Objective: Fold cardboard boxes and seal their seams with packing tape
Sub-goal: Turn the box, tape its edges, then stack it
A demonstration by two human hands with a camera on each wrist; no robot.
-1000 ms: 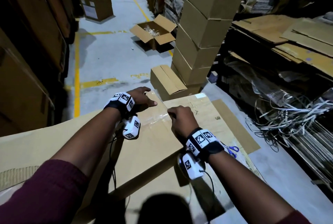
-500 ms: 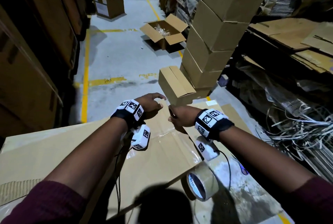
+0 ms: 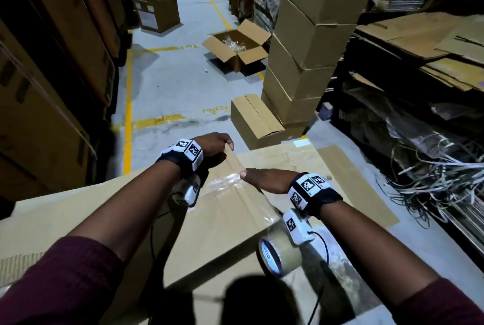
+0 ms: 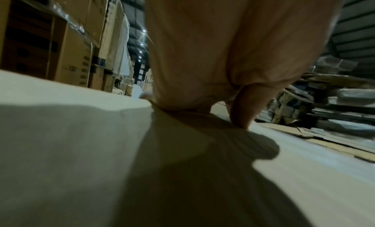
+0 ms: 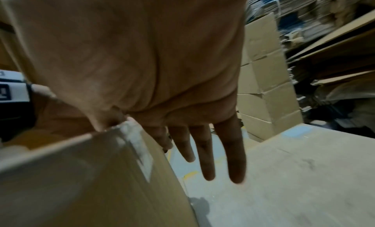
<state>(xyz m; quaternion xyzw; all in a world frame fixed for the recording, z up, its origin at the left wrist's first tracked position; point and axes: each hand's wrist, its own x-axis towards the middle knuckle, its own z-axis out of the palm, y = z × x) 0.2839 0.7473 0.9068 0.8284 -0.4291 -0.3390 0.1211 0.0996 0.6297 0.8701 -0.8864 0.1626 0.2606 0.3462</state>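
A flattened corrugated cardboard box (image 3: 222,225) lay in the near centre of the scene, its matte brown panel crossed by a glossy strip of clear packing tape (image 3: 227,180) that ran from the far edge toward the near right. The left hand (image 3: 213,145) rested at the far edge of the panel, fingers curled over that edge and the thumb pressed down on the board; the left wrist view showed the palm low over the pale surface. The right hand (image 3: 267,179) lay flat just right of the tape, fingers straight and together, the thumb tip touching the tape; the right wrist view showed the straight fingers (image 5: 205,153) extended past a taped cardboard corner. The two hands were apart, neither clamped on any tool. A cylindrical tape roll (image 3: 279,254), tan with a printed white core, hung at the near right end of the strip, below the right wrist. A stack of sealed rectangular cartons (image 3: 309,44) stood on the smooth grey floor (image 3: 170,89) beyond.
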